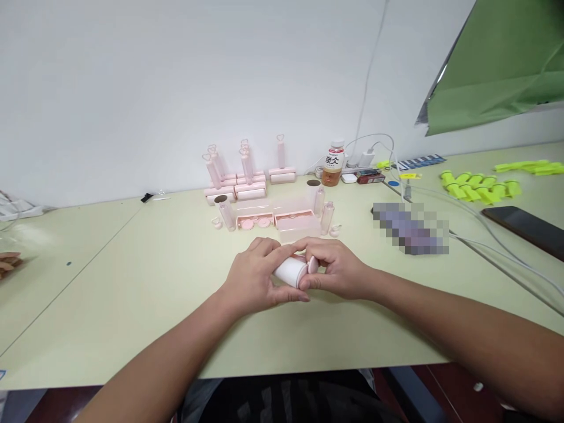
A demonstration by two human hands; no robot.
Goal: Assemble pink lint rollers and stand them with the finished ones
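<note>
Far left, at the picture's edge, another person's fingertips (pixel 7 262) rest on the pale green counter (pixel 132 282), well apart from the action. Moving in, a small black clip (pixel 147 197) lies by the wall. Then the pink stock: a cluster of finished pink rollers (pixel 240 176) stands upright near the wall, heart-topped handles pointing up, with one more roller (pixel 281 164) just to its right. In front of them sit loose clear tubes (pixel 228 215), open pink trays (pixel 275 220) holding small round caps, and two more clear tubes (pixel 326 216) on the right of the trays.

Centre stage now: the person's left hand (pixel 253 279) has its grip wrapped around a white roll (pixel 291 271), fingers curled over the top and thumb pressed underneath. The roll lies tilted, just above the counter, right in front of the trays and between both hands. The right hand (pixel 337 273) meets it from the other side, its grip pinched on a pink end cap (pixel 312 264) that sits against the end of the roll. Both hands touch at the fingertips.

Sliding right, a drink bottle (pixel 333 163) with an orange label stands by the wall, a white charger and cables (pixel 368 155) just beside it. Further along, a pixelated patch hides something on the counter. Then a row of bright yellow-green parts (pixel 480 187), a dark phone (pixel 524 226) lying flat near the edge, and a green sheet (pixel 502 64) hanging above.
</note>
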